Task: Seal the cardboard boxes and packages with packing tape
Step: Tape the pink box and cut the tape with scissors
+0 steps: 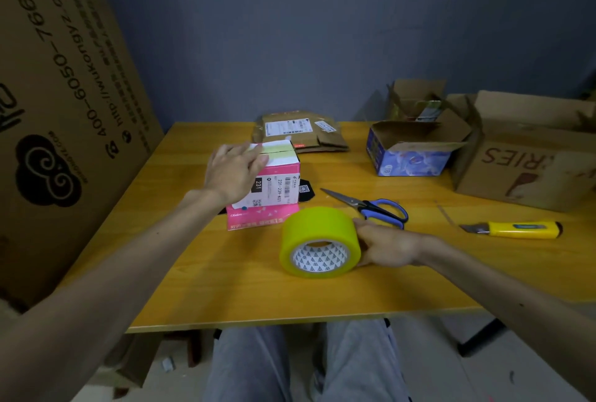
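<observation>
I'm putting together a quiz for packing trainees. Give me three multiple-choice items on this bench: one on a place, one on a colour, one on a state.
1. Where do the scissors lie?
A. inside a carton
B. on the table, beyond the tape roll and left of the utility knife
C. on the floor

2. What colour is the tape roll?
A. yellow-green
B. brown
C. black

3. In what state is the blue box?
A. taped shut
B. flattened
C. open, flaps up

Answers: 1 B, they lie flat on the wood just behind the roll; 2 A, its outer band is yellow-green; 3 C, its flaps are raised and the inside shows.
</observation>
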